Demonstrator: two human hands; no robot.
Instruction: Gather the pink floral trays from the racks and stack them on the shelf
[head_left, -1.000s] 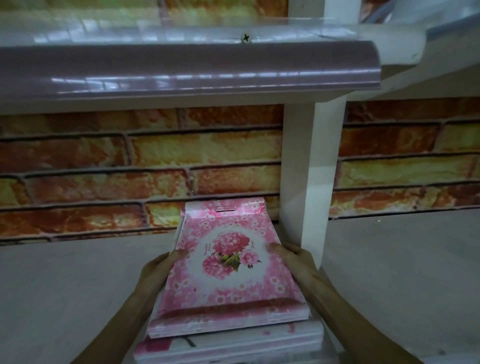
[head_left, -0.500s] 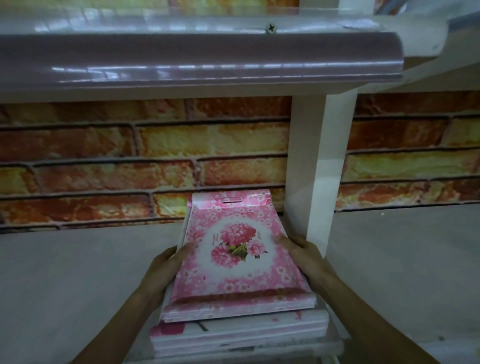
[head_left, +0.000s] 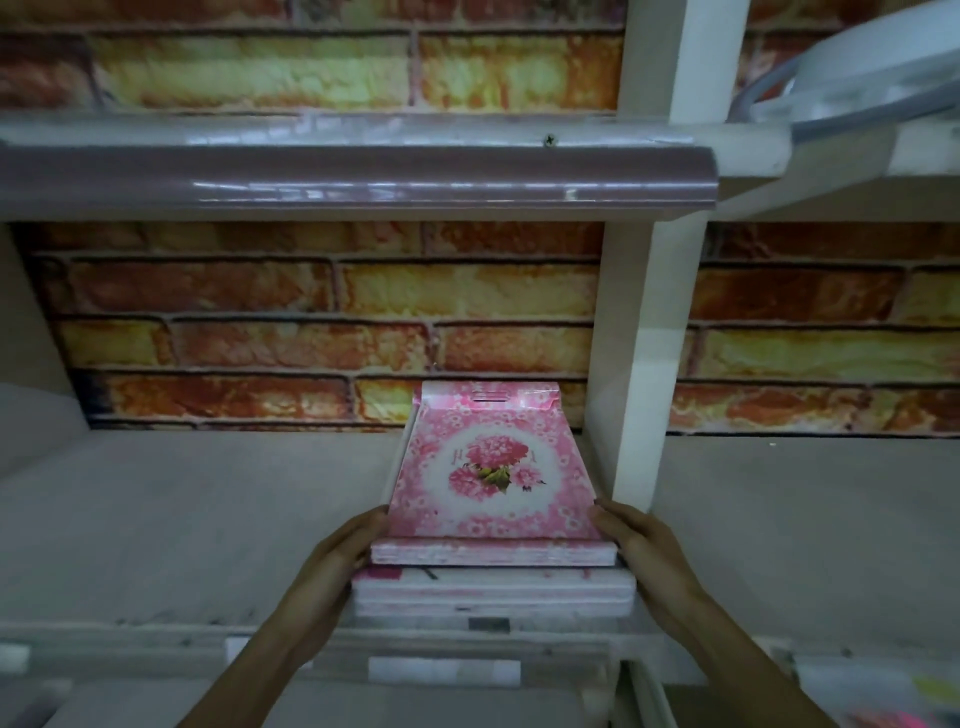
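1. You grip the pink floral trays (head_left: 488, 467) at both near corners, left hand (head_left: 345, 545) and right hand (head_left: 636, 540) curled on the edges; they lie on the white stack (head_left: 493, 590) on the shelf (head_left: 182, 519)
2. Square the edges against the white post (head_left: 649, 364); press evenly, then let go gently

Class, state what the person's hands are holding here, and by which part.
Both hands, left hand and right hand, hold the pink floral trays by their side edges near the front corners.
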